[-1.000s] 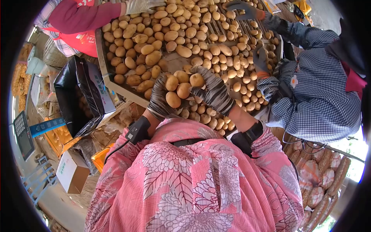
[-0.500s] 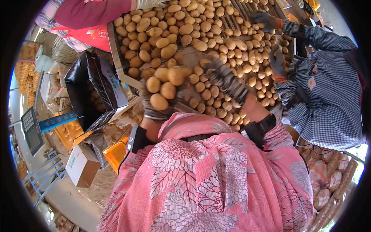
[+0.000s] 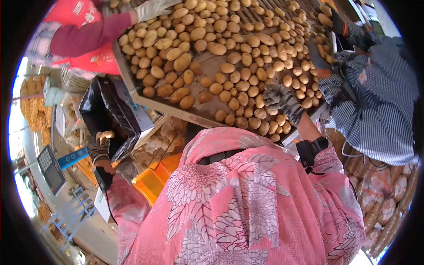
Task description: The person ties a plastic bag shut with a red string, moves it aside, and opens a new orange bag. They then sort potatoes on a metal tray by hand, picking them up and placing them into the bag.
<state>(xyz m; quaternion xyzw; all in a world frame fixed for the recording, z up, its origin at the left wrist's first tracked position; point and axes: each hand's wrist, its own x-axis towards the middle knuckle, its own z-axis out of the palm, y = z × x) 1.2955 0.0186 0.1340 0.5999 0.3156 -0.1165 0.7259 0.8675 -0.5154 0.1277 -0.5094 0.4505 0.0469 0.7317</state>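
My left hand (image 3: pixel 99 151), in a striped glove, is at the near-left edge of a box lined with black plastic (image 3: pixel 95 112). Potatoes (image 3: pixel 104 135) rest against its curled fingers. On the right, my right hand (image 3: pixel 282 100), gloved in grey and striped fabric, lies over potatoes (image 3: pixel 240 99) spread on the sorting table (image 3: pixel 185 115). Its fingers are bent and pressed together; whatever lies beneath them is hidden.
A co-worker's white-gloved hand (image 3: pixel 155 9) reaches over the table at top left. Another co-worker in a checked sleeve (image 3: pixel 375 97) works at the right. A scale display (image 3: pixel 51 169), an orange crate (image 3: pixel 157 176) and netted sacks (image 3: pixel 380 194) stand around.
My left hand has moved from the table to the box at the left, carrying potatoes. My right hand has shifted right. At top right, the co-worker's far hand has lifted potatoes.
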